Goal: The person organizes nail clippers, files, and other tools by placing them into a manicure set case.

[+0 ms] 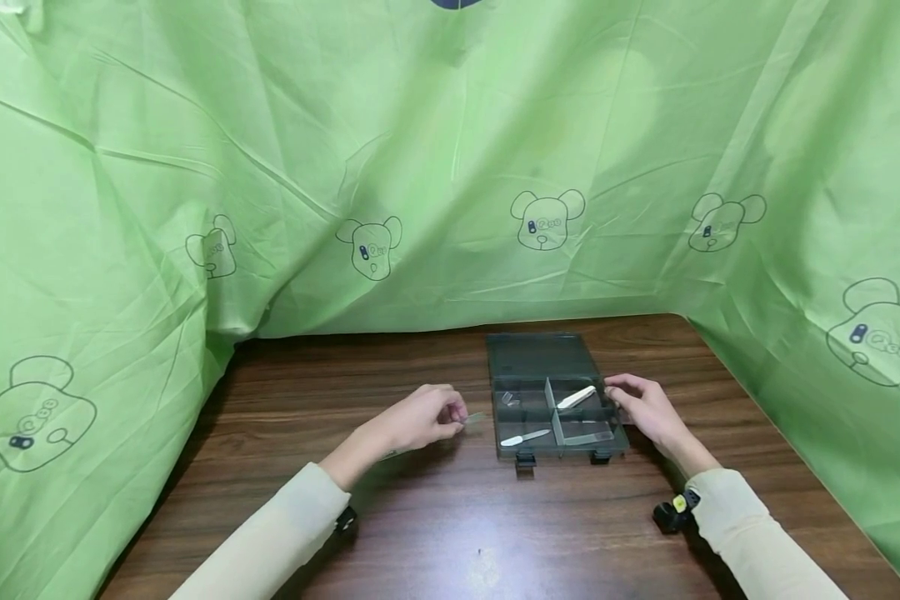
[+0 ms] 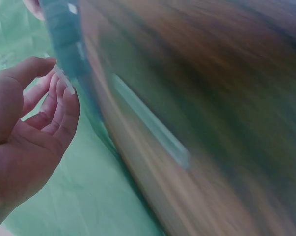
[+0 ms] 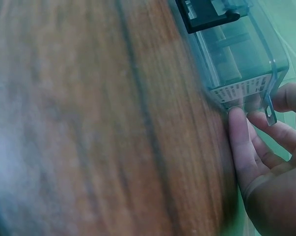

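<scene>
My left hand (image 1: 423, 417) pinches a thin, clear plastic strip (image 1: 474, 417) between thumb and fingertips, left of the box. A second clear strip (image 2: 152, 123) lies on the table below this hand; in the head view my wrist mostly hides it. The smoky, see-through compartment box (image 1: 543, 450) lies with its lid laid back. My right hand (image 1: 648, 412) rests its fingers against the box's right side, near a small tab. Inside the box are a white-handled nail file (image 1: 525, 437), a slim white tool (image 1: 576, 397) and small clear pieces (image 1: 509, 399).
The brown wooden table (image 1: 450, 517) runs up to a green cloth (image 1: 450, 283) hung at the back and sides. Two dark latches (image 1: 525, 460) stick out from the box's front edge. Pale dividers (image 1: 554, 412) split the box.
</scene>
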